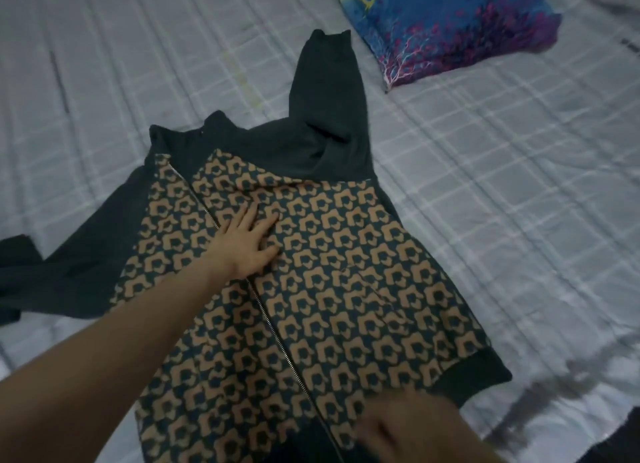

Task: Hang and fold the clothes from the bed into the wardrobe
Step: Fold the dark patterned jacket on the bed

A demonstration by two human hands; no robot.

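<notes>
Jacket (346, 289) (zipped) flat on bed (519, 185); left hand (247, 242) and right hand (408, 428) press it, fingers straight.

Dark green jacket (311, 289) with tan motifs (plain sleeves), grey checked bedsheet (502, 185), blue-purple pillow (450, 29).

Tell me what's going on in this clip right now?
A person is laying out a patterned zip-up jacket on the bed, front side up. The left hand presses flat on the chest beside the zipper, while the right hand, blurred, rests near the hem. One dark sleeve points up toward a blue pillow; the other trails off to the left. No fold has been made yet.
</notes>
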